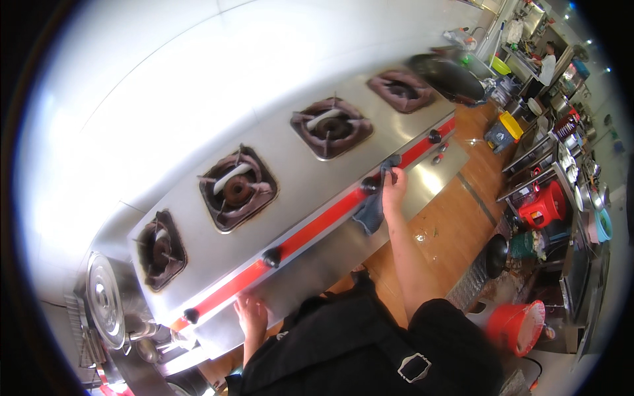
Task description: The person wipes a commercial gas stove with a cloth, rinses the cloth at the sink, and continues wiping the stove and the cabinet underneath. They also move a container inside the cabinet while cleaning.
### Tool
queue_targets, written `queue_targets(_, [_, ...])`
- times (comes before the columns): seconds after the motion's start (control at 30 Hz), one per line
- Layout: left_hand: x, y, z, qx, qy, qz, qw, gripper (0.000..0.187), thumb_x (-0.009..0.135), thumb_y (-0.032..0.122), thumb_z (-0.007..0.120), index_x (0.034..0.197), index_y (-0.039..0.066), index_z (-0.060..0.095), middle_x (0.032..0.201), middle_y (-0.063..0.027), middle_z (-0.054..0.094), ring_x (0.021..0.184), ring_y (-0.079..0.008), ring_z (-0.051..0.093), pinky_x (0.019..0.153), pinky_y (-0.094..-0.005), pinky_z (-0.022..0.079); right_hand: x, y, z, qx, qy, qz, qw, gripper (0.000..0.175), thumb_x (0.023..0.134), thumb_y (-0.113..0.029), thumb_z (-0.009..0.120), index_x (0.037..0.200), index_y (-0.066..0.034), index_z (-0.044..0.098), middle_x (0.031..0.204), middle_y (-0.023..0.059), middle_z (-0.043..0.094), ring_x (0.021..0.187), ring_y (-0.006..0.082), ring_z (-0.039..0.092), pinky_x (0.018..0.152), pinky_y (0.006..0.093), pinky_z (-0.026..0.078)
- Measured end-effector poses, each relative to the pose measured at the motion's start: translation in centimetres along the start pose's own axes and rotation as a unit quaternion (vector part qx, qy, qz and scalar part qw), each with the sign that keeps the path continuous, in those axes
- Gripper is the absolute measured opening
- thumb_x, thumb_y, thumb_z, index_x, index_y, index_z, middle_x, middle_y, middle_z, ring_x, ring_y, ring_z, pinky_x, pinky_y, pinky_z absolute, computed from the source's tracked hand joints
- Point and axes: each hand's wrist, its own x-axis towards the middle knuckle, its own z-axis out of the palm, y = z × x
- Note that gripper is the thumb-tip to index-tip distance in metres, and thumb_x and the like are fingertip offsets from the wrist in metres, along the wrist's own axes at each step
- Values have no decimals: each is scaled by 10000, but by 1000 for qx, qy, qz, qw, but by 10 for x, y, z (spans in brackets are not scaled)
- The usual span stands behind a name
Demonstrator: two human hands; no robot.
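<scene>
My right hand [395,190] grips a blue-grey cloth [370,213] against the red front strip [317,225] of a stainless steel gas range [285,185]. The cloth hangs down over the front panel, close beside a black control knob [369,185]. Lower on the left, my left hand [251,317] rests by the range's front panel with its fingers loosely bent; I see nothing held in it. Two more black knobs, one at the middle [271,258] and one at the left end [191,315], sit along the strip. Several burners with pot supports [237,188] line the top.
A black wok [448,79] sits at the range's far right end. A large lidded steel pot [106,302] stands at the left. Behind on the right are a red bucket [515,326], a red stool [545,205] and a yellow-topped bin [502,131]. Another person [547,69] stands far off.
</scene>
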Motion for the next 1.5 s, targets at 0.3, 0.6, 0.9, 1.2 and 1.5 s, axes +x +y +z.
queue_targets(0.3, [-9,21,36,82,71,-79,991,72,769,41,589,834,22,567,1147,-231,490,1093,-456,468,866,-561,444,140,63,-16,-182,171,-14,968,179,852,-26,594,1026,12,612,967,215,603,961,379,553,868,436,434])
queue_targets(0.6, [-5,20,65,156,103,-195,963,170,784,100,594,901,-19,562,1186,-259,436,1121,-463,441,886,-567,422,130,60,-44,12,116,171,978,222,873,-54,576,1078,29,582,986,192,602,979,336,571,887,402,442])
queue_targets(0.9, [11,38,81,180,145,-276,933,211,791,82,556,934,-73,572,1197,-261,443,1122,-469,438,959,-565,386,186,47,-52,-116,75,-148,979,223,873,-89,633,1075,-17,571,1051,166,541,1029,368,501,934,429,405])
queue_targets(1.2, [11,37,88,166,183,-288,925,272,741,78,551,972,-61,585,1161,-258,473,1094,-456,438,952,-565,362,180,57,-48,0,113,-32,993,227,874,-104,642,1071,-7,586,1023,174,559,993,356,533,895,421,424])
queue_targets(1.5, [12,38,88,171,183,-271,930,254,763,69,532,983,-53,562,1166,-257,473,1110,-456,439,968,-558,359,137,85,-52,19,32,72,997,148,900,-141,611,918,5,594,839,127,618,821,246,588,754,351,468])
